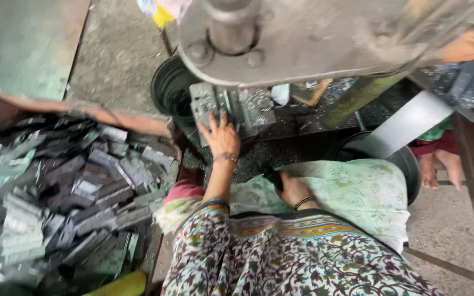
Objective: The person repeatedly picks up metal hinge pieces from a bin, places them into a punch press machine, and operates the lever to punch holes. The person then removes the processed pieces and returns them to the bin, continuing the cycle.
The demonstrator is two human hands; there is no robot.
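So the left hand [221, 134] is stretched out flat with fingers spread, pressing on the metal die block [231, 107] that sits on the press bed under the big grey press head [303, 38]; it's resting on it, not gripping anything. The right hand [291, 189] is down in the lap, curled around something small and dark against the pale green floral cloth [357, 192], but it's blurry and I can't tell how tightly it's closed or what the piece is. If you're feeding a block like this, I'd say keep the fingertips on the near edge and clear of the ram, and seat the piece flat before anything else. The block looks like dull grey steel with ribbed slots and gritty swarf all over it. To the left a rusty bin [56, 104] is heaped with flat rectangular dark grey and greenish strips [83, 192], dusty and matte. A black round bucket [171, 87] stands just behind the block.
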